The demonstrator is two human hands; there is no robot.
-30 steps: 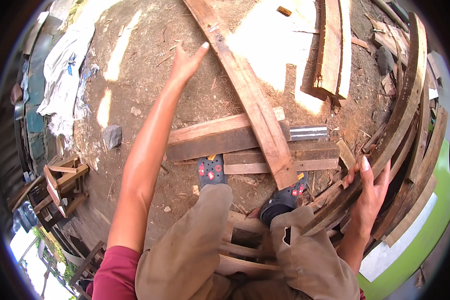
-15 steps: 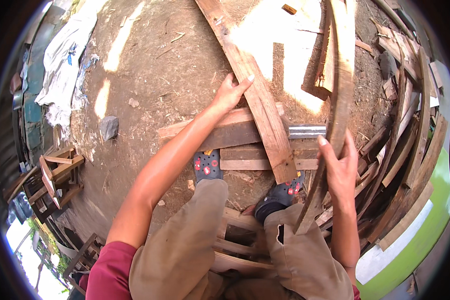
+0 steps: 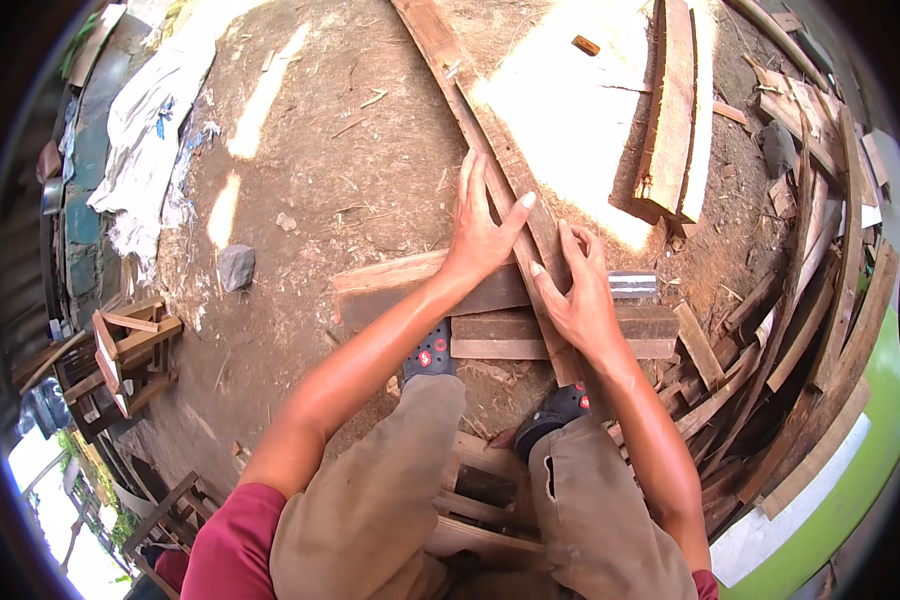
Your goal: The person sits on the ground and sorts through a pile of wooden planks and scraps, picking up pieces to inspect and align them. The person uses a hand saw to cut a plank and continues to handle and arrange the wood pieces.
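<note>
Both hands on the long plank (image 3: 490, 150), which runs from 12 o'clock down to the feet at centre. Left hand (image 3: 480, 235) lies flat and open on its left edge, fingers spread and pointing to 12, thumb out toward 2. Right hand (image 3: 580, 295) sits just beside it at 4 o'clock, fingers curled loosely over the plank's right edge, not a full fist.

Step in hand looks like steadying or lining up the plank across the cross boards (image 3: 420, 285) it rests on. Next move probably calls for a firm two-handed press or slide along its length, keeping fingers off the splintery edges.

Surface: bare dirt ground (image 3: 350, 160) with chips and sun patches. A grey stone (image 3: 236, 267) at 9. White sheet (image 3: 150, 120) at 10. Thick slab (image 3: 675, 110) at 1. Scrap wood pile (image 3: 810, 300) curving from 2 to 4. Small wooden frames (image 3: 120, 345) at 8. Outdoor yard, bright daylight.
</note>
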